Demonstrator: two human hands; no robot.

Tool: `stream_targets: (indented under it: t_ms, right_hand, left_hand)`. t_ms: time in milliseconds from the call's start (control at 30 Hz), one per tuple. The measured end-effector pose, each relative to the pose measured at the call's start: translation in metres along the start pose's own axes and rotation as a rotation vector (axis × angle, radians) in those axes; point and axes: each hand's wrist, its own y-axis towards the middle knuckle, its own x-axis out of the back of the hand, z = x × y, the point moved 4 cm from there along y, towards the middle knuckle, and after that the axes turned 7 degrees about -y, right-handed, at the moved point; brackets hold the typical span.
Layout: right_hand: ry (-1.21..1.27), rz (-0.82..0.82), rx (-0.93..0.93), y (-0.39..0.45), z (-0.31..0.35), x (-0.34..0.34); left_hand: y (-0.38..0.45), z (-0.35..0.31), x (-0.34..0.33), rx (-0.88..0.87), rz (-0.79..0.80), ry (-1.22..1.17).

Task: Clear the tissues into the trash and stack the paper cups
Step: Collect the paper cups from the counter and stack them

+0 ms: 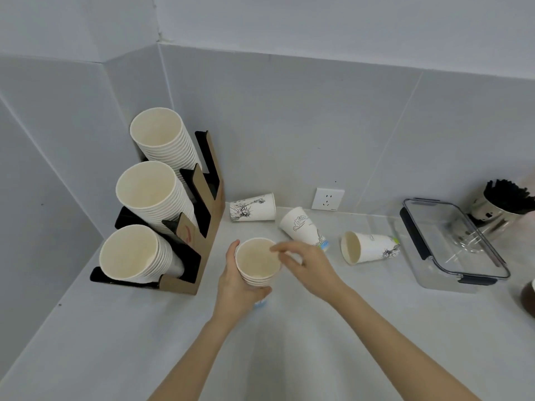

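Observation:
My left hand (234, 280) grips a short stack of nested paper cups (257, 263), held upright above the white counter (318, 328). My right hand (304, 263) rests its fingertips on the stack's right rim, fingers loosely spread. Three printed paper cups lie on their sides behind the hands: one by the wall (252, 207), one in the middle (302, 227), one to the right with its mouth toward me (369, 246). No tissues or trash bin show in this view.
A black and brown cup holder (207, 215) with three tilted stacks of white cups stands in the left corner. At the right sit a clear lidded container (451, 241), a metal cup of black straws (500, 202) and a dark object at the edge. A wall socket (328, 199) is behind.

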Motion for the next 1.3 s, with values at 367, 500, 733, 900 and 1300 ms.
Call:
stream_targets:
  t_ms: [367,500,733,900,1300]
  right_hand:
    - [-0.243,-0.095,-0.402,0.105,-0.111,0.016]
    - [-0.315,-0.025,-0.520,0.120,-0.144,-0.007]
    - [-0.257,-0.087,-0.498,0.119,-0.160,-0.014]
    - [0.210,-0.385,-0.270,0.124,-0.097,0.043]
    - [0.283,-0.227,0.035,0.089,-0.015,0.024]
  left_hand:
    - [0.079,-0.012,-0.028,-0.076,0.000,-0.027]
    - [0.092,-0.005,-0.031,-0.083,-0.033,-0.036]
    - [0.091,-0.001,-0.031,-0.072,-0.043,-0.032]
    - [0.087,-0.007,-0.030,-0.058,-0.024,-0.034]
    - [0.084,-0.014,-0.027,-0.023,-0.004,-0.090]
